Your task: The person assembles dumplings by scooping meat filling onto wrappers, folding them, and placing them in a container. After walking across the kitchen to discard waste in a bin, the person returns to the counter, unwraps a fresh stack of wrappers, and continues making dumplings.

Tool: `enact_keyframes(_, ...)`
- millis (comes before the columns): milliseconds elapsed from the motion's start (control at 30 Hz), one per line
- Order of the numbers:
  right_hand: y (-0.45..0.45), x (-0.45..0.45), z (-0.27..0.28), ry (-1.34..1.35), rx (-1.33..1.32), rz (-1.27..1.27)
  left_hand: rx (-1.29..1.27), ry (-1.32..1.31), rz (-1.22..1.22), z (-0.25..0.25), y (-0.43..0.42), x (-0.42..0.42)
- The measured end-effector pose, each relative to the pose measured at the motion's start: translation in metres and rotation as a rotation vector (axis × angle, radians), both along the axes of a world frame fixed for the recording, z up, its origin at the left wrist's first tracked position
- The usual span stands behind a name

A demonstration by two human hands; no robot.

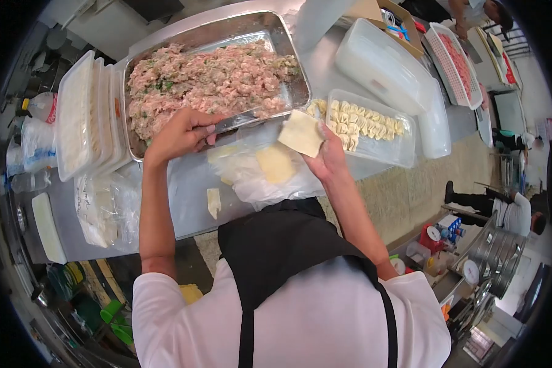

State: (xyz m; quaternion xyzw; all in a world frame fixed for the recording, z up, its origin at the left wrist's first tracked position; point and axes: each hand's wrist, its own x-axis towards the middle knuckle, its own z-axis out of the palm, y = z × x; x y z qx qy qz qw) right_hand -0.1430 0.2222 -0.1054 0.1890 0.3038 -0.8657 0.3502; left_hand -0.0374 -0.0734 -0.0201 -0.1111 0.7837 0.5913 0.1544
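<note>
My left hand (187, 134) is closed around a flat metal spatula (242, 119), held low over the near edge of a deep metal tray (218, 30). Pink minced meat (202, 83) with green bits fills much of that tray. My right hand (329, 153) grips a square dough wrapper (302, 133), which lies flat across the fingers with nothing on it. Right beside this hand, a clear plastic box (380, 156) contains rows of folded dumplings (368, 122). Between my arms, more wrappers (276, 164) rest on a plastic bag (254, 190).
Stacked lidded containers (80, 116) stand left of the tray, with a plastic bag (107, 208) and a white board (48, 228) nearer. A dough scrap (213, 202) lies at the front. Back right are clear boxes (383, 67) and a white basket (454, 64). Other people are farther right.
</note>
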Motion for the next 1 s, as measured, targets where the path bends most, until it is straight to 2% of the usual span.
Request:
enact_keyframes(33,-0.008,0.002,0.011,0.021,-0.026,0.018,0.002,0.001,-0.009,-0.005,0.008,0.003)
enact_keyframes(100,-0.019,0.001,0.021,-0.015,-0.096,0.016,-0.003,0.282,0.037,-0.027,0.025,0.006)
enact_keyframes(133,-0.024,0.0,0.022,-0.053,-0.168,0.024,-0.005,0.283,0.032,-0.039,0.037,0.006)
enact_keyframes(200,-0.028,-0.005,0.02,-0.063,-0.212,0.022,-0.318,0.601,0.004,-0.058,0.058,0.006)
enact_keyframes(233,-0.029,-0.007,0.024,-0.054,-0.156,-0.001,-0.319,0.601,0.004,-0.061,0.061,0.012)
enact_keyframes(300,-0.03,-0.012,0.023,-0.041,-0.102,-0.03,-0.556,0.528,0.001,-0.063,0.067,0.021)
enact_keyframes(367,-0.025,-0.014,0.014,-0.026,0.017,-0.177,-0.541,0.511,0.057,-0.03,0.074,0.031)
enact_keyframes(400,-0.022,-0.013,0.016,-0.028,0.02,-0.173,-0.534,0.488,0.121,-0.019,0.078,0.034)
enact_keyframes(467,-0.023,-0.01,0.021,0.075,-0.005,-0.093,-0.44,0.535,0.164,-0.019,0.096,0.028)
enact_keyframes(533,-0.028,-0.008,0.02,0.054,-0.016,-0.088,-0.345,0.591,0.204,-0.031,0.1,0.022)
enact_keyframes(567,-0.03,-0.008,0.02,0.034,-0.022,-0.09,-0.427,0.573,0.134,-0.046,0.101,0.019)
enact_keyframes(633,-0.029,-0.011,0.015,0.044,0.005,-0.145,-0.649,0.508,0.02,-0.037,0.1,0.018)
enact_keyframes(667,-0.026,-0.012,0.013,0.042,0.039,-0.198,-0.644,0.516,0.011,-0.031,0.101,0.021)
enact_keyframes(767,-0.02,-0.011,0.018,0.113,0.082,-0.203,-0.397,0.579,0.144,-0.013,0.113,0.027)
enact_keyframes(867,-0.019,-0.014,0.016,0.198,-0.073,-0.113,-0.476,0.614,0.092,-0.052,0.116,0.012)
enact_keyframes(900,-0.015,-0.016,0.014,0.201,-0.076,-0.114,-0.382,0.57,0.086,-0.053,0.113,0.009)
enact_keyframes(967,-0.003,-0.019,0.012,0.236,-0.345,0.05,-0.386,0.539,0.087,-0.051,0.103,0.011)
enact_keyframes(1000,0.002,-0.014,0.017,0.235,-0.337,0.045,-0.387,0.487,0.101,-0.043,0.102,0.014)
